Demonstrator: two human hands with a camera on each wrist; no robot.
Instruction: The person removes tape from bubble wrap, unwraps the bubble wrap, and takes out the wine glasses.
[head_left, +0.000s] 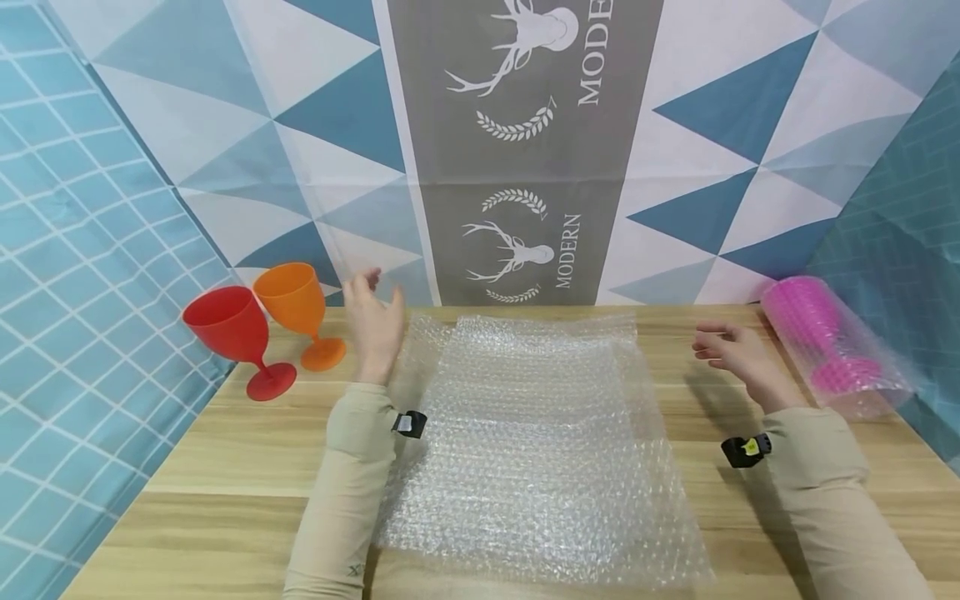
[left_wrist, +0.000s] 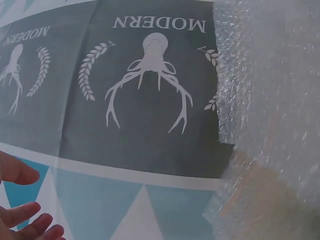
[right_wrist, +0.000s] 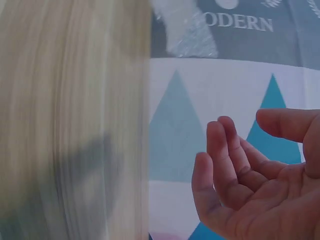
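Observation:
A sheet of bubble wrap (head_left: 540,450) lies spread over the middle of the table. My left hand (head_left: 375,321) is raised at its far left corner, holding nothing, thumb apart from the fingers. Just left of that hand stand an orange goblet (head_left: 291,300) and, beside it, a red goblet (head_left: 228,325). To the right of the sheet, my right hand (head_left: 738,354) hovers over bare wood with loosely bent fingers and nothing in them; the right wrist view shows its palm (right_wrist: 270,205). Beyond it, at the right edge, a pink goblet (head_left: 817,325) lies rolled in bubble wrap.
A wooden table (head_left: 225,475) carries everything. Behind it rises a patterned cloth backdrop (head_left: 517,167) with deer heads and triangles. Blue tiled-pattern cloth (head_left: 75,250) hangs on the left side, and a teal cloth (head_left: 915,233) on the right.

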